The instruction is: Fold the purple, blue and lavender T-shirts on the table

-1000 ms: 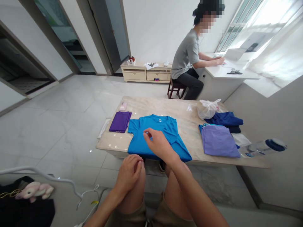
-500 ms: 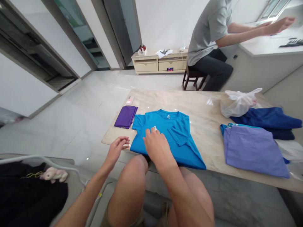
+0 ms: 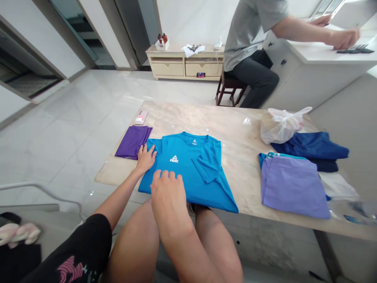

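Left hand [image 3: 146, 158] lay spread on a blue shirt [image 3: 188, 169], right hand [image 3: 168, 192] was half-curled over its lower part, grip unclear, purple cloth [image 3: 131, 141] just beside, on the worktop [image 3: 232, 125]

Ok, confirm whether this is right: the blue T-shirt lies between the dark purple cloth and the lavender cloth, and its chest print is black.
Not quite: the head view shows the chest print is white, not black. The blue T-shirt does lie between the dark purple cloth and the lavender cloth.
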### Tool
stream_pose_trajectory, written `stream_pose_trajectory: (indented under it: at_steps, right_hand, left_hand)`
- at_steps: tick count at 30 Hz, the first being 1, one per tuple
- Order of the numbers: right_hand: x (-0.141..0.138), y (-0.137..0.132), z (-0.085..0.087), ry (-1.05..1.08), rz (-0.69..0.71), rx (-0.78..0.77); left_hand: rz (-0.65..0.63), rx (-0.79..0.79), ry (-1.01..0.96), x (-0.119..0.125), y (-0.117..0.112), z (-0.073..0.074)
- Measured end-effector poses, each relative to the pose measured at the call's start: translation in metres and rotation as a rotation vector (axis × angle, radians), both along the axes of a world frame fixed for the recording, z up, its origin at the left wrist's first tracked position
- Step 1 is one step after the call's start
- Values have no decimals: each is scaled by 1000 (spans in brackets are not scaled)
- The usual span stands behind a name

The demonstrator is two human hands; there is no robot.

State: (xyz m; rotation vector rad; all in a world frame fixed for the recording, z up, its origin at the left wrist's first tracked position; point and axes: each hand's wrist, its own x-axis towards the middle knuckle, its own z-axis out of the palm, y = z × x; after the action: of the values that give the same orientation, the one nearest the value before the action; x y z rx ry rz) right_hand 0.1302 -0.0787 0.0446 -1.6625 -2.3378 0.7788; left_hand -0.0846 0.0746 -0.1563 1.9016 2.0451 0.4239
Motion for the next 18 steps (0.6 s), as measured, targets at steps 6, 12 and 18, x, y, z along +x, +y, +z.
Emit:
stream_pose_trajectory:
  at_steps: [6, 12, 18]
  right_hand:
    - [-12, -3, -14, -11, 13, 27]
    - [-12, 2, -3, 1, 81, -8]
    - [-5, 5, 20, -59, 144, 38]
  left_hand:
    - [-51, -14, 38, -3, -5, -2]
    - [-195, 155, -60, 7, -11, 22]
    - [-356, 150, -33, 27, -12, 37]
